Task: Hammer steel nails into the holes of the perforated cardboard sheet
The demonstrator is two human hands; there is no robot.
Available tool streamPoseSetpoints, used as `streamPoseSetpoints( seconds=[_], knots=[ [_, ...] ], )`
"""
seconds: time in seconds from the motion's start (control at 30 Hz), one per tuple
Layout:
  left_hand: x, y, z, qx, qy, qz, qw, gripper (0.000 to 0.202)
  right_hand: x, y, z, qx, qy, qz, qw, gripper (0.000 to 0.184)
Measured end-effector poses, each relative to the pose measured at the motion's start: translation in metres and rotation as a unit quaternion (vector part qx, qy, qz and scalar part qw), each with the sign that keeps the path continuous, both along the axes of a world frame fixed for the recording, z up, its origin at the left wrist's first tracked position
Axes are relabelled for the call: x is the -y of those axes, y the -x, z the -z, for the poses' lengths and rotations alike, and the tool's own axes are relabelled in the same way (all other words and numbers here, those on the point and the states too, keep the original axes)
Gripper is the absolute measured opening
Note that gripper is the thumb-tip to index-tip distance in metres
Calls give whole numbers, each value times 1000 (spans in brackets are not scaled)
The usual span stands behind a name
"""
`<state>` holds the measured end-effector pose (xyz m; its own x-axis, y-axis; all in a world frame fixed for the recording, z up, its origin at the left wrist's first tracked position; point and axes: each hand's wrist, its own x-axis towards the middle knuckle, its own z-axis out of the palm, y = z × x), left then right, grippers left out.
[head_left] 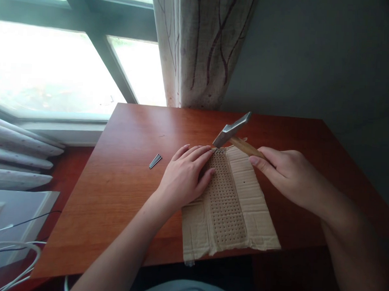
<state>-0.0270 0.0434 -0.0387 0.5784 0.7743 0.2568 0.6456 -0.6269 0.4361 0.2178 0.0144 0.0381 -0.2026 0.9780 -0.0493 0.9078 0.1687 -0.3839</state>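
Observation:
A strip of brown cardboard (240, 200), dotted with rows of small holes down its middle, lies on a reddish wooden table (123, 194) and overhangs the near edge. My left hand (184, 175) rests flat on the cardboard's left flap, fingers stretched toward its far end. My right hand (286, 174) is closed on the wooden handle of a hammer (231, 131). The metal head hangs tilted just above the cardboard's far edge, close to my left fingertips. A few loose nails (155, 161) lie on the table left of my left hand.
A patterned curtain (199, 46) hangs behind the table beside a bright window (48, 68). A grey wall stands at the right. Folded pale bedding (14, 162) and white cables (15, 257) lie at the left, below the table's edge.

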Motion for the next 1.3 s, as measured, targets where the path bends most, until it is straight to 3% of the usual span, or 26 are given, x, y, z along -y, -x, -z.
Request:
streamPoseSetpoints(
  seconds=[0.2, 0.6, 0.87, 1.03, 1.2, 1.3],
  knots=[
    [0, 0, 2, 4, 0, -3, 1000, 43, -2, 1, 5, 17, 18, 5, 1000, 38],
    [1, -1, -3, -7, 4, -2, 1000, 43, -1, -8, 9, -26, -28, 19, 999, 40],
    [0, -1, -3, -2, 4, -1, 1000, 42, 1, 1, 11, -5, 15, 0, 1000, 37],
    [0, 0, -2, -7, 4, 1, 1000, 43, 4, -2, 9, -29, -1, 6, 1000, 37],
    [-2, 0, -4, -2, 15, 5, 1000, 42, -8, -19, 22, -143, -47, 68, 986, 40],
    [-7, 0, -7, 2, 12, 7, 1000, 40, -25, -24, 36, -302, -37, 125, 944, 41]
  ],
)
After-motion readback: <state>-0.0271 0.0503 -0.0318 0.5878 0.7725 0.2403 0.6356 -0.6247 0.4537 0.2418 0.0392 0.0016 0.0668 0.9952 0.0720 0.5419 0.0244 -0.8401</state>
